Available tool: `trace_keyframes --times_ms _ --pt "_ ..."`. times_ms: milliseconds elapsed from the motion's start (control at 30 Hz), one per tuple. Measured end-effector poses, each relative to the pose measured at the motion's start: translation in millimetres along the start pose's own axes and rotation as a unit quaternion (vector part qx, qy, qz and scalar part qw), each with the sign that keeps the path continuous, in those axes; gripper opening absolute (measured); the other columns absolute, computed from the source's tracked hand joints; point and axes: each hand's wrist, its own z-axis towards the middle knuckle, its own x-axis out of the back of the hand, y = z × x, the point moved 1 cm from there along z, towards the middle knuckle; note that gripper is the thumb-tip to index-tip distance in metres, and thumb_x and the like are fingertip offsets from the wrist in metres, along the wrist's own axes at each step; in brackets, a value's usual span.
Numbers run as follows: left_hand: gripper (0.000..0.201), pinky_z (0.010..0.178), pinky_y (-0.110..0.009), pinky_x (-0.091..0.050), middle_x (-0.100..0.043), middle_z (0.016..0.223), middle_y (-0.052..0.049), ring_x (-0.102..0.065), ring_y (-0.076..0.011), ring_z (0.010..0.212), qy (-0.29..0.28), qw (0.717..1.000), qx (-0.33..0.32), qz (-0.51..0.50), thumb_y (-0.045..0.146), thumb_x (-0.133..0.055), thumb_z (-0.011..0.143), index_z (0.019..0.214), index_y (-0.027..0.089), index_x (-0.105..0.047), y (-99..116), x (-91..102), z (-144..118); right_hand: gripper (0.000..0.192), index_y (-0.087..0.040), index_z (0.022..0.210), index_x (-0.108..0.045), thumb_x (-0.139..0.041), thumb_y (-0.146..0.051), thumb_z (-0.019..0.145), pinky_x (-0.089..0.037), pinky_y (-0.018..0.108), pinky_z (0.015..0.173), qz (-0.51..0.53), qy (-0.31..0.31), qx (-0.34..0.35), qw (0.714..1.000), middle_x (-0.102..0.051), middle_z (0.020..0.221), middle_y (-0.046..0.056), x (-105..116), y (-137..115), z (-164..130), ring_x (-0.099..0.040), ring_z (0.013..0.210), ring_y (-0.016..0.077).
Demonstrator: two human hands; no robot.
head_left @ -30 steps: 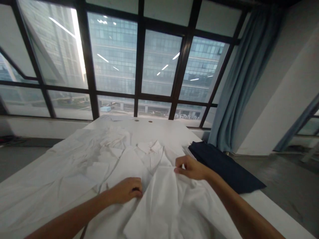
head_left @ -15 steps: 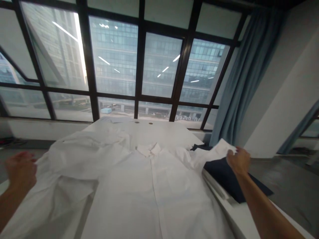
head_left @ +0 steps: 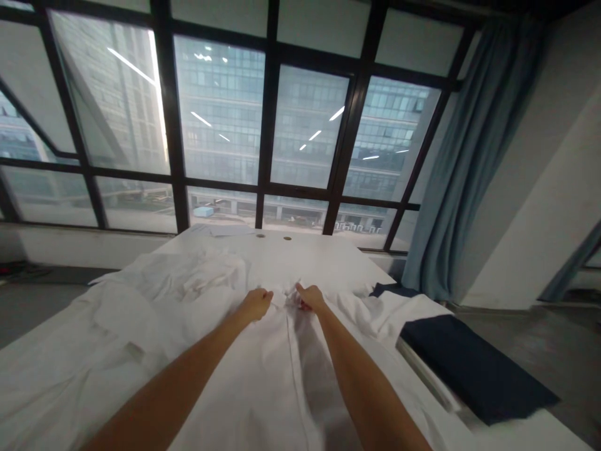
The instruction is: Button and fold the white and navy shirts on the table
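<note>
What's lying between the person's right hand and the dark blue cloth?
In the head view, part of the white shirt lies between the right hand and the dark blue cloth; its sleeve partly covers the cloth.

Left hand (head_left: 256, 305), right hand (head_left: 310, 297) at shirt collar (head_left: 280, 297)

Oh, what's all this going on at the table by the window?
A person is handling a white garment spread over a white table. The left hand and right hand grip its far end, close together on either side of a long front seam. More white fabric lies rumpled to the left. On the right, white cloth reaches the edge of a dark navy cloth lying flat.
</note>
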Motion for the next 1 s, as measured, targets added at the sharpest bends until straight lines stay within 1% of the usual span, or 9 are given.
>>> trace_keyframes --times_ms 133,200,333,433,533,667,767,900,1000 --pt "0.047 0.044 -0.024 -0.041 -0.067 0.068 -0.011 -0.058 -0.0159 0.046 0.041 0.994 0.105 0.004 0.043 -0.033 0.093 0.095 0.007 -0.063 -13 -6.5 44 0.016 -0.013 0.08 -0.062 -0.058 -0.028 0.078 -0.047 0.022 0.059 0.07 0.01 -0.052 0.996 -0.064 0.063 0.004 -16 12 13 -0.066 0.069 0.0165" --pt "0.051 0.042 -0.024 -0.039 -0.067 0.067 -0.013 -0.056 -0.0156 0.043 0.04 0.989 0.141 -0.011 0.045 -0.032 0.093 0.088 0.006 -0.065 -21 -7.1 54 0.017 -0.015 0.088 -0.06 -0.059 -0.024 0.073 -0.048 0.02 0.057 0.134 -0.016 -0.045 0.99 -0.063 0.066 -0.001 -18 23 11 -0.064 0.066 0.0132" --pt "0.048 0.039 -0.022 -0.033 -0.069 0.073 -0.012 -0.055 -0.0131 0.043 0.027 0.987 0.146 -0.063 0.045 -0.037 0.091 0.084 0.007 -0.067 -28 -13.6 53 0.028 -0.017 0.077 -0.054 -0.071 -0.023 0.056 -0.047 0.019 0.053 0.31 -0.231 0.008 0.922 -0.055 0.06 -0.008 -11 46 -1 -0.057 0.053 0.0086" --pt "0.03 0.043 -0.018 -0.034 -0.071 0.085 -0.007 -0.059 -0.0105 0.053 0.035 0.989 0.111 -0.095 0.036 -0.05 0.086 0.093 0.012 -0.068 -27 -21.9 46 0.03 -0.018 0.071 -0.049 -0.071 -0.02 0.051 -0.043 0.017 0.045 0.286 -0.347 -0.007 0.893 -0.054 0.056 -0.008 -4 53 -8 -0.054 0.045 0.0078" --pt "0.019 0.05 -0.016 -0.038 -0.071 0.08 -0.004 -0.06 -0.0106 0.062 0.03 0.991 0.07 -0.111 0.024 -0.058 0.079 0.088 0.013 -0.07 -24 -25.8 40 0.034 -0.018 0.081 -0.05 -0.065 -0.012 0.052 -0.043 0.018 0.044 0.234 -0.328 -0.038 0.914 -0.057 0.061 -0.008 4 49 -9 -0.057 0.044 0.0092" --pt "0.023 0.052 -0.019 -0.037 -0.068 0.069 -0.002 -0.06 -0.0133 0.062 0.043 0.997 0.033 -0.06 0.016 -0.053 0.076 0.09 0.013 -0.072 -24 -16.0 31 0.052 -0.019 0.102 -0.05 -0.06 -0.002 0.053 -0.045 0.02 0.046 0.164 -0.214 -0.081 0.96 -0.057 0.059 -0.009 18 42 -6 -0.054 0.042 0.0094" --pt "0.025 0.061 -0.021 -0.041 -0.07 0.077 -0.004 -0.063 -0.0157 0.072 0.08 0.995 0.006 0.053 0.014 -0.052 0.075 0.092 0.016 -0.071 -22 -7.2 22 0.034 -0.014 0.088 -0.057 -0.057 -0.002 0.057 -0.043 0.022 0.045 0.036 -0.127 -0.115 0.985 -0.052 0.047 -0.007 24 41 -3 -0.052 0.041 0.0114" --pt "0.021 0.073 -0.024 -0.042 -0.068 0.089 -0.005 -0.06 -0.0162 0.082 0.129 0.976 -0.088 0.15 0.01 -0.049 0.076 0.087 0.018 -0.066 -14 -9.3 13 0.014 -0.013 0.063 -0.056 -0.063 -0.004 0.057 -0.044 0.023 0.046 -0.015 -0.135 -0.095 0.986 -0.053 0.046 -0.003 26 40 -1 -0.053 0.044 0.0124" --pt "0.026 0.076 -0.022 -0.042 -0.064 0.09 -0.004 -0.058 -0.014 0.085 0.114 0.972 -0.169 0.113 0.0 -0.048 0.065 0.078 0.018 -0.062 -9 -15.2 12 0.016 -0.014 0.068 -0.057 -0.067 -0.025 0.072 -0.047 0.02 0.052 0.108 -0.154 -0.072 0.979 -0.058 0.054 -0.001 33 36 -3 -0.055 0.05 0.0094"
